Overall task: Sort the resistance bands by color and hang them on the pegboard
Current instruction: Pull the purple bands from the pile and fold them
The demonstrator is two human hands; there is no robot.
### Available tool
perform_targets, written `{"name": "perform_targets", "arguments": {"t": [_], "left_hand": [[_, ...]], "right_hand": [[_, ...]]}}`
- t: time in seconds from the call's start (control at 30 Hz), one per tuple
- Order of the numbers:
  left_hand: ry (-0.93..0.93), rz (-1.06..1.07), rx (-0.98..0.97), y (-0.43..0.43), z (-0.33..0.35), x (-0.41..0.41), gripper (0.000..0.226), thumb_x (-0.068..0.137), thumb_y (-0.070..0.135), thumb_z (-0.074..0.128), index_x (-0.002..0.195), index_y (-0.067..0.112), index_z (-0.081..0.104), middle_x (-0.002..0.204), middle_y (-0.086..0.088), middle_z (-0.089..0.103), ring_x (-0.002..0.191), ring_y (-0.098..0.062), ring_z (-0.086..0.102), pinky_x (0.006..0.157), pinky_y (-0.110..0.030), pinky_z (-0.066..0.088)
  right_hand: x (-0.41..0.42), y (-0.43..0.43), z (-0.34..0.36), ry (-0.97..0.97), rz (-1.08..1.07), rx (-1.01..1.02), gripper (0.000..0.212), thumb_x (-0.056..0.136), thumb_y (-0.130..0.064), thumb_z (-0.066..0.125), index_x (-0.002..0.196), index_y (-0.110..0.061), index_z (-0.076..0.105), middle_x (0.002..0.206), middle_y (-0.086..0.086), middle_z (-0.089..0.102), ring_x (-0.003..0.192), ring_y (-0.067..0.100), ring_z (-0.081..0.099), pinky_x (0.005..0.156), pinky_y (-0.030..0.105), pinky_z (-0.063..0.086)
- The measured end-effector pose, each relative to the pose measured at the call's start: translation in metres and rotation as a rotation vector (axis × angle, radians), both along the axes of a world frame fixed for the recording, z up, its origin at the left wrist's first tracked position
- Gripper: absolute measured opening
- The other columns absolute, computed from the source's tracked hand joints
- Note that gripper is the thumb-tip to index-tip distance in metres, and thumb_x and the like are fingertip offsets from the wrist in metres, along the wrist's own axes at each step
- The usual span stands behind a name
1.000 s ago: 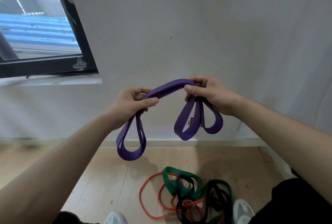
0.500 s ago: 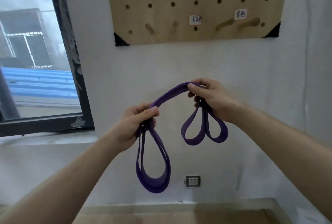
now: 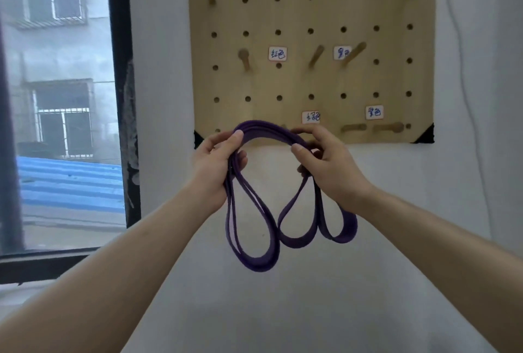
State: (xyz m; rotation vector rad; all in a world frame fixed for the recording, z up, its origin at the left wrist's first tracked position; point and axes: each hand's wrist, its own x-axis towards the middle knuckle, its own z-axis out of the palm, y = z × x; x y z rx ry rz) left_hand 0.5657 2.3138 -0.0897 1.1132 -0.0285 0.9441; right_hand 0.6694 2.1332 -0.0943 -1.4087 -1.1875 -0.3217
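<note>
A folded purple resistance band (image 3: 266,132) arches between my two hands just below the wooden pegboard (image 3: 311,13). My left hand (image 3: 218,160) grips its left end, from which a long loop (image 3: 254,262) hangs. My right hand (image 3: 328,163) grips the right end, where two shorter loops dangle. The board carries several wooden pegs and four small handwritten labels. Two horizontal pegs (image 3: 373,127) sit at its bottom right under one label (image 3: 374,112). No band hangs on any peg in view.
A black-framed window (image 3: 119,98) stands left of the board, showing buildings and a blue roof. White wall surrounds the pegboard. A thin white cable (image 3: 464,70) runs down the wall to the right of the board.
The view has tilted up from the floor to the pegboard; the other bands on the floor have left view. Both hands have risen with the purple band toward the board's lower edge.
</note>
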Motion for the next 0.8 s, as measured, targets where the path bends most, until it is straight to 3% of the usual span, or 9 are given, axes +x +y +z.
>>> {"name": "perform_targets", "arguments": {"t": [0.1,0.2,0.37,0.6,0.8], "left_hand": [[-0.062,0.059,0.006,0.007,0.019,0.004,0.034,0.089,0.015,0.076,0.115,0.005,0.057,0.082,-0.008,0.066,0.063,-0.019,0.059,0.075,-0.032,0.059],[-0.068,0.132,0.045,0.021,0.032,0.012,0.027,0.087,0.016,0.077,0.107,0.008,0.060,0.085,-0.008,0.069,0.067,-0.020,0.062,0.080,-0.037,0.058],[0.008,0.237,0.107,0.050,0.034,0.035,0.024,0.086,0.019,0.079,0.102,0.011,0.063,0.089,-0.007,0.071,0.076,-0.022,0.068,0.082,-0.038,0.062],[0.131,0.280,0.165,0.082,0.020,0.081,0.030,0.087,0.023,0.079,0.108,0.008,0.063,0.098,-0.010,0.070,0.085,-0.023,0.070,0.083,-0.039,0.062],[0.228,0.381,0.363,0.086,0.008,0.086,0.015,0.089,0.024,0.075,0.101,0.020,0.067,0.097,0.001,0.070,0.097,-0.015,0.068,0.086,-0.029,0.056]], "right_hand": [[-0.007,0.026,0.004,-0.045,-0.041,0.043,0.028,0.100,-0.023,0.060,0.126,-0.035,0.057,0.094,-0.004,0.064,0.082,0.026,0.066,0.075,0.034,0.060],[-0.006,0.060,0.006,-0.082,-0.098,0.101,0.031,0.101,-0.026,0.058,0.129,-0.037,0.053,0.091,-0.014,0.063,0.079,0.014,0.063,0.079,0.040,0.058],[0.019,0.111,0.007,-0.133,-0.215,0.043,0.035,0.099,-0.025,0.057,0.128,-0.040,0.043,0.114,-0.005,0.056,0.089,0.008,0.060,0.075,0.027,0.048],[0.057,0.141,-0.001,-0.152,-0.274,-0.097,0.047,0.099,-0.014,0.057,0.139,-0.028,0.037,0.119,-0.006,0.058,0.108,0.024,0.062,0.092,0.042,0.052],[0.070,0.135,-0.019,-0.200,-0.340,-0.262,0.076,0.095,-0.025,0.064,0.155,-0.037,0.019,0.142,0.002,0.055,0.125,0.027,0.055,0.100,0.045,0.049]]}}
